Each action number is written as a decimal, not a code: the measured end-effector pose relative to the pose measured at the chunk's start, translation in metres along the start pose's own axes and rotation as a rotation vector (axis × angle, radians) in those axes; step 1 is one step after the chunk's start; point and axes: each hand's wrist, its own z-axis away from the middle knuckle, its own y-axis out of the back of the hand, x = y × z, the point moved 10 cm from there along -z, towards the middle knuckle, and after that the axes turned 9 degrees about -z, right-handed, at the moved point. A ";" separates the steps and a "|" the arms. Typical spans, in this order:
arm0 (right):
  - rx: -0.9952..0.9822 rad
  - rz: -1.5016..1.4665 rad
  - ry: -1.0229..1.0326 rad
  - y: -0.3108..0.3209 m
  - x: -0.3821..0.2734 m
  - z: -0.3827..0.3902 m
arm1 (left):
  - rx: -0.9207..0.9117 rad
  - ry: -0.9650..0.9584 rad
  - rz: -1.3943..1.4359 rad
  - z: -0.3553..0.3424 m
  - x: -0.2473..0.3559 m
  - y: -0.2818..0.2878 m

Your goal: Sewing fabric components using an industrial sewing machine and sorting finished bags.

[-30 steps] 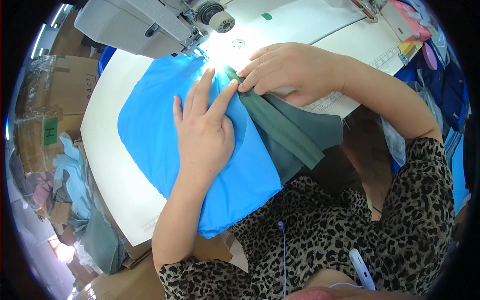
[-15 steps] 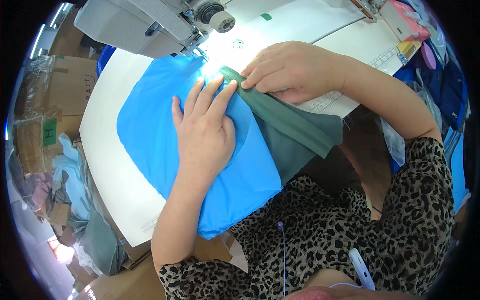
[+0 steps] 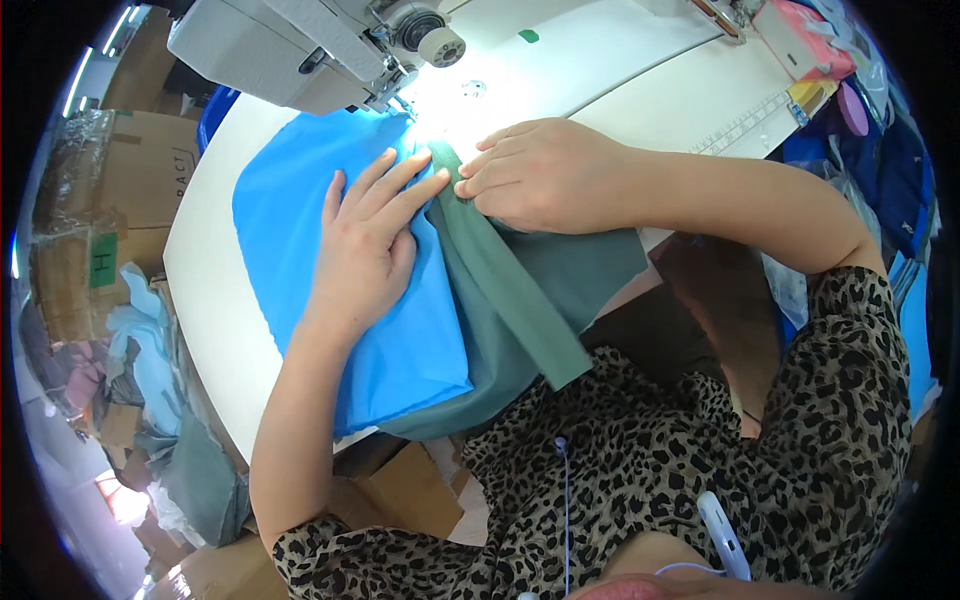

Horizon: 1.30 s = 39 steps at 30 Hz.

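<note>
A piece of blue fabric (image 3: pixel 285 205) lies on the white sewing table, its far edge close to the presser foot (image 3: pixel 400 104) of a sewing machine (image 3: pixel 275 50). My left hand (image 3: pixel 362 245) rests flat on the blue fabric, fingers spread, with the index fingertip reaching a folded green strip (image 3: pixel 512 290). Dark green fabric (image 3: pixel 595 262) lies beside and partly beneath the blue piece and hangs over the table's near edge. Fingers bent together, my right hand (image 3: pixel 555 178) grips the strip's right edge near its far end; the thumb is hidden.
Cardboard boxes (image 3: pixel 140 165) and heaped fabric scraps (image 3: pixel 195 480) stand left of the table. A ruler scale (image 3: pixel 745 122) runs along the tabletop at right, near a pink and white box (image 3: pixel 795 40). Bright lamp light washes out the needle area.
Both hands have shifted toward the near left. The blue fabric's near part has swung left, and the green strip has turned so its loose end points closer to my body.
</note>
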 end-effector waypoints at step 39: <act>0.022 -0.024 -0.066 0.003 0.009 0.002 | 0.048 -0.054 0.030 -0.016 0.024 0.013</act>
